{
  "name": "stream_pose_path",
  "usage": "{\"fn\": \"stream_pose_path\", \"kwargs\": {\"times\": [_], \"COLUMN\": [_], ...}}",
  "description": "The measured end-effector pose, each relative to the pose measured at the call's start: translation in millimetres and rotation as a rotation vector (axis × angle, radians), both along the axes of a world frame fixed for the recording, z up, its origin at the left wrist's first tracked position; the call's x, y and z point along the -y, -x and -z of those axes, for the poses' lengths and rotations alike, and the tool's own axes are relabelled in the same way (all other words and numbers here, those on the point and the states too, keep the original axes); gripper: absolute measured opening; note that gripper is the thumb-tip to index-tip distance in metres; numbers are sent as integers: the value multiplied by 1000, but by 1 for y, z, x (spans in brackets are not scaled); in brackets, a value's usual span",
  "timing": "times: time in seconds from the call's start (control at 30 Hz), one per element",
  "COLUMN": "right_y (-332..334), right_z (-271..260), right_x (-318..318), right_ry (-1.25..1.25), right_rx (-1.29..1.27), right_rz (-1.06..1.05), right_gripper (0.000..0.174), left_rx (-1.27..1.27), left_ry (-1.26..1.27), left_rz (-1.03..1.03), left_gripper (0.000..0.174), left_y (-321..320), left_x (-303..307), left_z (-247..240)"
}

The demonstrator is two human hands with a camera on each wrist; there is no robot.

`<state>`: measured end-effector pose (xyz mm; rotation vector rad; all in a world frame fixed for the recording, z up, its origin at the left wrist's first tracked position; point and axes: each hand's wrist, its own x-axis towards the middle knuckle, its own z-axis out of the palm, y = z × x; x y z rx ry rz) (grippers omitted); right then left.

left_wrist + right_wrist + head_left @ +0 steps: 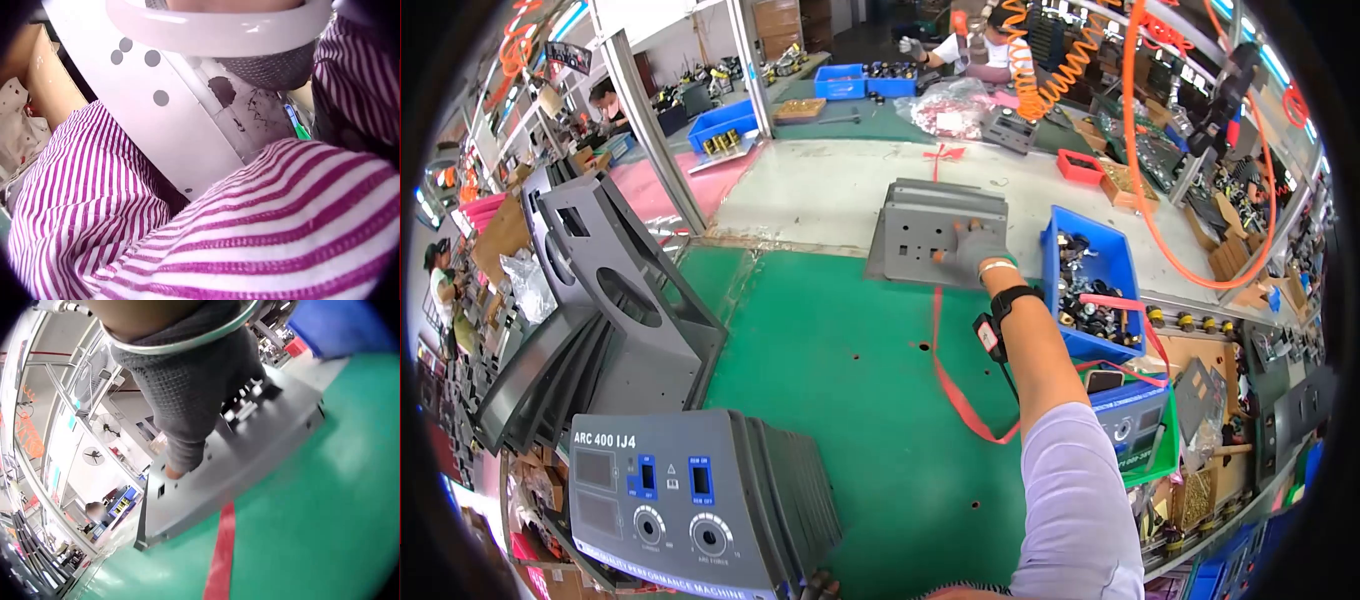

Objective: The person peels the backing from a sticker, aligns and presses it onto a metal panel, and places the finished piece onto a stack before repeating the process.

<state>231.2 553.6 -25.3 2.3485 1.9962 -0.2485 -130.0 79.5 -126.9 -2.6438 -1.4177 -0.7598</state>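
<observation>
My right hand (978, 250), in a grey knit glove with bare fingertips, rests on the face of a grey metal panel (915, 225) at the top of a small stack. In the right wrist view, its thumb (181, 464) points straight down onto the panel near small holes, while the other fingers are mostly hidden. My left hand (820, 585) barely shows at the bottom edge, beside a stack of printed front panels (670, 490) marked ARC 400 IJ4. Only the gloved heel of that hand (269, 65) appears in the left wrist view; its fingers are hidden.
Tall bent grey metal sheets (625, 290) stand at the left. A blue bin (1140, 275) of small parts sits right of the panel stack. Red ribbon (948, 385) trails over the green mat (840, 330). An orange hose (1135, 130) hangs at right.
</observation>
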Motion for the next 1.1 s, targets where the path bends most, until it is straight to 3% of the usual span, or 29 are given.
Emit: {"fn": "stream_pose_path", "kwargs": {"times": [0.03,0.17,0.37,0.4,0.57,0.67,0.7,0.8,0.87,0.93,1.0,1.1], "right_y": [9,16,20,22,36,35,34,33,30,48,63,71], "right_z": [15,33,6,3,-33,-72,-73,-97,-72,-70,-62,-71], "right_x": [14,35,93,104,157,206,228,321,384,454,504,544], "right_ry": [-47,-74,165,219,6,-70,-258,-1,117,148,152,210], "right_rx": [86,143,113,115,73,-232,-263,-1300,-1933,-2198,-2358,-2495], "right_rz": [9,-25,-172,-193,-263,-118,-130,130,-53,59,167,227], "right_gripper": [98,105,105,105,99,98,91,83,69,59,49,46], "left_rx": [-6,-17,83,91,108,72,65,54,174,407,398,465], "left_ry": [-3,-35,13,-13,-52,-96,-121,-97,-95,-117,-113,58], "left_rz": [4,18,-48,-33,13,-9,-13,-35,-1,85,162,312], "left_gripper": [22,22,32,26,19,20,23,31,38,46,52,53], "left_y": [0,0,-4,-7,-15,-13,-12,-10,-25,-68,-100,-109], "left_x": [-2,-1,10,7,1,7,9,15,16,29,38,50], "left_z": [-1,-1,0,-4,-22,-19,-17,-5,-18,-57,-91,-77]}}
